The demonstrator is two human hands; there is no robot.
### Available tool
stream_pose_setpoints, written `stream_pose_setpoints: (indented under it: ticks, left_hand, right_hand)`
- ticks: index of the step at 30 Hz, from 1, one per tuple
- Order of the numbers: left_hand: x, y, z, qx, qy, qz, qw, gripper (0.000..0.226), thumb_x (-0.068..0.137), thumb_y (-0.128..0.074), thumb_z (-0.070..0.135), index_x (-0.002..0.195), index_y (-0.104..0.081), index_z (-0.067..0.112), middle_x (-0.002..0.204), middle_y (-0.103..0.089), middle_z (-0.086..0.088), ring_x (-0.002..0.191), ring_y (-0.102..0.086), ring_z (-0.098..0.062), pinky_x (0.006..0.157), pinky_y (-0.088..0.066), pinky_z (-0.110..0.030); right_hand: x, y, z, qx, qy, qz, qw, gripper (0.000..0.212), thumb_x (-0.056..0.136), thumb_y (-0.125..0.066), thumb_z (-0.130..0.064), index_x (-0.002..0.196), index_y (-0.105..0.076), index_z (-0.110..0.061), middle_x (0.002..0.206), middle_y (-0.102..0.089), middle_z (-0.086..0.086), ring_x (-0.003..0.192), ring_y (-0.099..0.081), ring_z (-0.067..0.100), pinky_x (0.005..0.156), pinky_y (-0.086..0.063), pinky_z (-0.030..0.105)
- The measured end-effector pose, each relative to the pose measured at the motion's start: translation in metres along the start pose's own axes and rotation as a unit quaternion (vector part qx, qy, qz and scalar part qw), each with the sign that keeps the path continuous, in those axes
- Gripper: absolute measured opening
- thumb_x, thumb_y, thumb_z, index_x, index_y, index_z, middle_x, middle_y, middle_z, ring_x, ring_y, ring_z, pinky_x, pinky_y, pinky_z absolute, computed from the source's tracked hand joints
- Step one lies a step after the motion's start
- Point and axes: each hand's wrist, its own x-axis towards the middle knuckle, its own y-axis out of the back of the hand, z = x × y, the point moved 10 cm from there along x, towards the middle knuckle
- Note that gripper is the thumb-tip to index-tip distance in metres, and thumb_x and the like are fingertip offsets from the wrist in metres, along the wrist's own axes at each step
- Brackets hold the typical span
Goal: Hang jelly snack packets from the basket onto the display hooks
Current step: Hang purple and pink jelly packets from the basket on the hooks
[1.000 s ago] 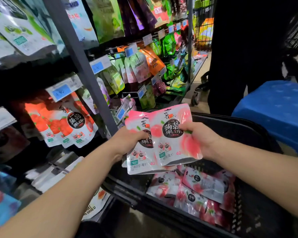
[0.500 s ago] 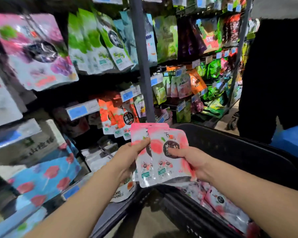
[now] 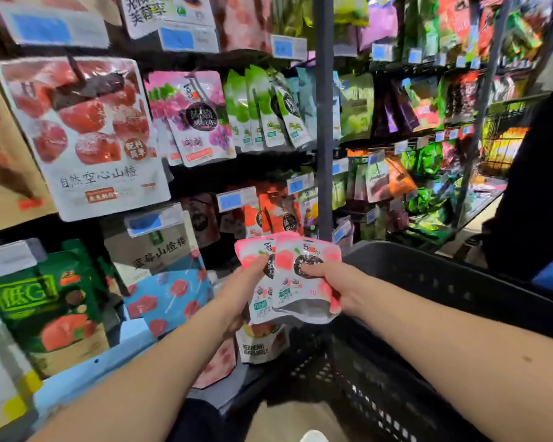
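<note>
— Where are the jelly packets?

— A small fanned stack of pink peach jelly packets (image 3: 286, 282) is held upright in the air between both hands, at the left end of the black plastic basket (image 3: 434, 282) and close to the shelving.

— How are they gripped?

— The left hand (image 3: 240, 291) holds the left edge, thumb on the front of the rear packet and fingers out of sight behind. The right hand (image 3: 329, 279) pinches the front packet, thumb lying across its round black label and fingers curled behind.

— What hangs nearest?

— Just above them, orange-red jelly packets (image 3: 276, 215) hang beside a blue price tag (image 3: 235, 200); their hooks are too dark to make out. A grey upright post (image 3: 324, 122) rises behind the held stack.

— And higher?

— Purple grape jelly packets (image 3: 198, 122) hang with green ones (image 3: 262, 110) to their right. A big hawthorn bag (image 3: 87, 138) fills the left. A person in dark clothing (image 3: 537, 193) stands at the far right.
</note>
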Motion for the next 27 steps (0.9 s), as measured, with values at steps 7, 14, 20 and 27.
stream_pose_setpoints:
  ticks: [7, 14, 20, 27]
  left_hand:
    - [-0.038, 0.072, 0.017, 0.198, -0.063, 0.171, 0.963, 0.052, 0.084, -0.079, 0.045, 0.12, -0.06, 0.012, 0.116, -0.066, 0.003, 0.1, -0.064, -0.018, 0.082, -0.046, -0.027]
    - [-0.024, 0.12, 0.041, 0.292, -0.077, 0.257, 0.918, 0.051, 0.081, -0.079, 0.047, 0.115, -0.058, 0.015, 0.101, -0.068, -0.001, 0.087, -0.065, -0.021, 0.07, -0.049, -0.032]
    - [-0.007, 0.133, 0.022, 0.277, -0.134, 0.305, 0.901, 0.026, 0.082, -0.083, 0.03, 0.096, -0.063, 0.021, 0.082, -0.068, 0.013, 0.073, -0.063, -0.004, 0.054, -0.04, -0.011]
    - [0.011, 0.158, 0.008, 0.246, -0.101, 0.332, 0.905, 0.034, 0.081, -0.085, 0.032, 0.105, -0.067, 0.016, 0.091, -0.076, 0.005, 0.081, -0.071, -0.012, 0.065, -0.053, -0.024]
  right_hand:
    - [0.01, -0.057, 0.011, -0.084, 0.025, -0.039, 0.995, 0.081, 0.042, -0.096, -0.031, 0.113, -0.07, -0.003, 0.099, -0.078, 0.014, 0.097, -0.075, 0.036, 0.093, -0.058, 0.057]
    - [0.038, -0.092, -0.004, -0.235, 0.018, -0.045, 0.971, 0.063, 0.074, -0.087, -0.052, 0.104, -0.058, -0.004, 0.098, -0.068, 0.006, 0.087, -0.069, 0.025, 0.072, -0.058, 0.037]
    - [0.099, -0.109, -0.02, -0.269, 0.126, -0.017, 0.955, 0.057, 0.072, -0.091, -0.038, 0.108, -0.063, -0.005, 0.104, -0.07, 0.007, 0.098, -0.068, 0.024, 0.093, -0.057, 0.041]
    - [0.132, -0.092, -0.023, -0.287, 0.246, 0.028, 0.925, 0.063, 0.072, -0.081, -0.055, 0.125, -0.069, -0.022, 0.115, -0.074, -0.005, 0.105, -0.069, 0.018, 0.096, -0.056, 0.044]
